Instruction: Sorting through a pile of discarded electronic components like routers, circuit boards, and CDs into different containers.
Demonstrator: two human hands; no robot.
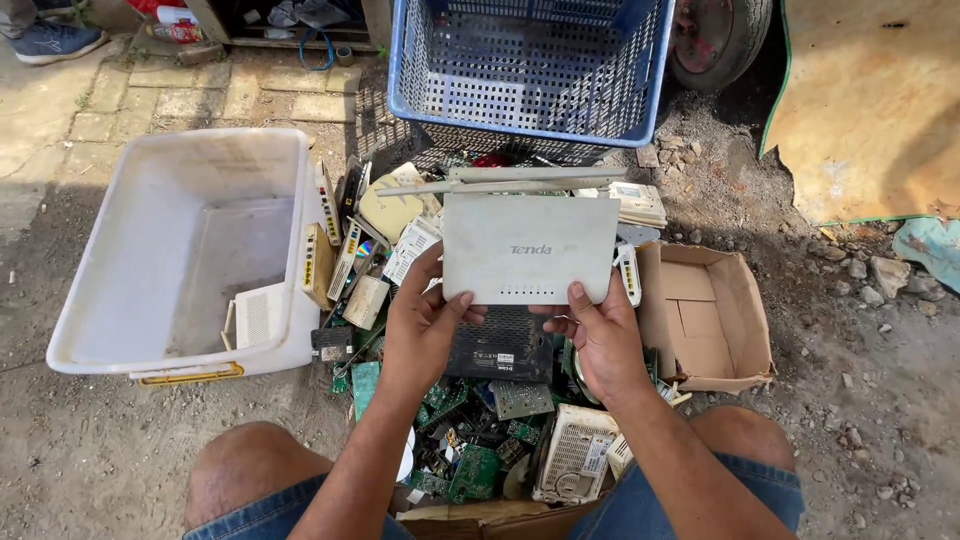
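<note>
You sit low on bare, stony dirt ground (880, 400), knees apart, looking down at a heap of scrap electronics between your legs. Largest around you are a white plastic tub (120, 300) at your left, holding one white casing in its near right corner, and a blue mesh crate (530, 90) at the far edge of the heap, with a vehicle tyre (720, 40) just beyond it. At your right an open cardboard box (740, 310) lies against the heap, and a sheet of brown board (870, 110) covers the far right ground. Paving blocks run along the far left, where another person's shoe (50, 42) shows. The heap (470, 440) itself mixes green circuit boards, white and cream router shells and a black router lying flat under your hands. Above its middle you hold a white router (525, 245), flat and face up, its two antennas folded along its far edge. Your left hand (425, 325) pinches the near left corner, thumb on top and fingers curled beneath; your right hand (600, 340) grips the near right corner the same way, thumb on the upper face. Both grips are closed on the shell. To handle it well, keep the thumbs close to the edge seam, hold the case level, and support it from underneath so nothing drops into the boards. Strong sun falls across everything.
</note>
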